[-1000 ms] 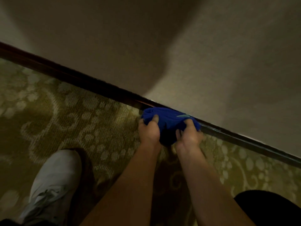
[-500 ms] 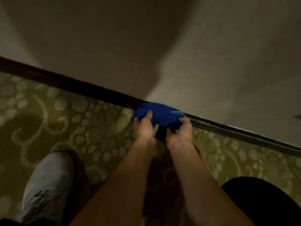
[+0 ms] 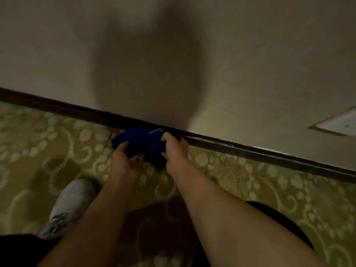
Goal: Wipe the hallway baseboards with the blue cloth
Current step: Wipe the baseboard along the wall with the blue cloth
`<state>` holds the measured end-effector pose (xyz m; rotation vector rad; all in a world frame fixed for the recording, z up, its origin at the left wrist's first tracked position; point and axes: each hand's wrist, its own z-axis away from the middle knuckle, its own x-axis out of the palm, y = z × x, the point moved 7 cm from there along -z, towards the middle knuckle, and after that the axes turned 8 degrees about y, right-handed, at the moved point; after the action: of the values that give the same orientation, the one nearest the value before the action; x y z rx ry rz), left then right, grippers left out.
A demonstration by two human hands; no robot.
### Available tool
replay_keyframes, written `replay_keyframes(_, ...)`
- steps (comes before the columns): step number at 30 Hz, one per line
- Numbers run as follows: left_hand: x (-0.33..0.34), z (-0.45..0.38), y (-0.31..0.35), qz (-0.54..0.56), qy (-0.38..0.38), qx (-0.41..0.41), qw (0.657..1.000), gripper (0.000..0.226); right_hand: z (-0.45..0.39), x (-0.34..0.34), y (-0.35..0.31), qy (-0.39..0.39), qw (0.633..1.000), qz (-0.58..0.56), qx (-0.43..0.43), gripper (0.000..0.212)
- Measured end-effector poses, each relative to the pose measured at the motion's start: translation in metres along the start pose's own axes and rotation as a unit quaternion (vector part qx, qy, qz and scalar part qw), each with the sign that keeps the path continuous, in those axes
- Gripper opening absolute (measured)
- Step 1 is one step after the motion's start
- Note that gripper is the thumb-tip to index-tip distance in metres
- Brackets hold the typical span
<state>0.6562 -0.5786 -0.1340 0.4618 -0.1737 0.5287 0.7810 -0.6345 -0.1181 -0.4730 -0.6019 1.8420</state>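
Observation:
A bunched blue cloth (image 3: 139, 141) lies against the dark wooden baseboard (image 3: 250, 151), which runs along the foot of the beige wall from left to lower right. My left hand (image 3: 126, 160) grips the cloth's left side with thumb on top. My right hand (image 3: 175, 151) grips its right end, fingers curled over it right at the baseboard. The frame is motion-blurred.
Green-gold patterned carpet (image 3: 48, 151) covers the floor. My white shoe (image 3: 67, 207) stands at the lower left and a dark-clad knee (image 3: 279, 222) at the lower right. A pale wall plate (image 3: 339, 124) sits low on the wall at the right.
The view has swung so the baseboard runs flatter and a wall plate has come into sight. Both hands still hold the cloth at the baseboard, now spread a little wider apart.

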Motion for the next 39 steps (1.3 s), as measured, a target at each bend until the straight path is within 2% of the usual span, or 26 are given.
replay_keyframes(3, -0.015, 0.025, 0.005, -0.068, 0.031, 0.062, 0.995, 0.038, 0.012, -0.007, 0.002, 0.018, 1.000, 0.007, 0.007, 0.044)
replay_keyframes(5, -0.015, 0.029, 0.001, -0.082, 0.043, 0.069, 0.993, 0.039, 0.015, -0.011, 0.005, 0.042, 0.999, 0.009, 0.022, 0.045)
replay_keyframes(7, -0.004, 0.029, -0.012, -0.079, 0.061, 0.069, 0.993, 0.046, 0.012, -0.017, 0.008, 0.078, 0.997, -0.022, 0.018, 0.035)
replay_keyframes(9, 0.000, 0.029, -0.034, -0.058, 0.079, 0.069, 0.993, 0.047, 0.008, -0.033, 0.015, 0.122, 0.991, -0.060, -0.003, 0.017)
replay_keyframes(11, -0.005, 0.029, -0.060, -0.043, 0.081, 0.059, 0.994, 0.036, 0.003, -0.054, 0.021, 0.151, 0.984, -0.087, -0.026, 0.004)
replay_keyframes(12, -0.009, 0.028, -0.074, -0.032, 0.079, 0.045, 0.995, 0.031, 0.001, -0.066, 0.022, 0.154, 0.984, -0.089, -0.028, 0.004)
replay_keyframes(15, -0.010, 0.028, -0.108, -0.001, 0.081, -0.004, 0.997, 0.039, -0.007, -0.098, 0.019, 0.133, 0.987, -0.082, -0.031, 0.019)
replay_keyframes(17, 0.004, 0.027, -0.112, -0.021, 0.085, 0.024, 0.996, 0.047, -0.012, -0.113, 0.009, 0.103, 0.992, -0.072, -0.033, 0.025)
replay_keyframes(21, 0.029, 0.017, -0.113, -0.073, 0.097, 0.090, 0.988, 0.041, -0.026, -0.134, -0.004, 0.071, 0.997, -0.031, -0.024, 0.044)
replay_keyframes(23, 0.047, 0.005, -0.111, -0.100, 0.080, 0.111, 0.985, 0.037, -0.037, -0.139, -0.008, 0.062, 0.998, -0.022, -0.021, 0.048)
replay_keyframes(25, 0.066, -0.007, -0.115, -0.118, 0.069, 0.102, 0.985, 0.040, -0.049, -0.142, -0.012, 0.059, 0.998, 0.002, -0.023, 0.047)
replay_keyframes(27, 0.077, -0.013, -0.126, -0.105, 0.099, 0.087, 0.986, 0.048, -0.054, -0.147, -0.015, 0.063, 0.997, 0.043, -0.026, 0.044)
replay_keyframes(29, 0.083, -0.003, -0.141, -0.065, 0.126, 0.085, 0.986, 0.045, -0.050, -0.152, -0.019, 0.071, 0.994, 0.083, -0.025, 0.033)
replay_keyframes(31, 0.086, 0.016, -0.160, -0.056, 0.148, 0.044, 0.986, 0.046, -0.039, -0.161, -0.026, 0.083, 0.988, 0.131, -0.023, 0.025)
replay_keyframes(35, 0.096, 0.029, -0.174, -0.041, 0.178, -0.030, 0.983, 0.051, -0.030, -0.174, -0.060, 0.076, 0.976, 0.196, -0.050, 0.023)
replay_keyframes(39, 0.096, 0.024, -0.175, -0.098, 0.207, 0.020, 0.973, 0.052, -0.042, -0.171, -0.061, 0.095, 0.970, 0.210, -0.082, 0.011)
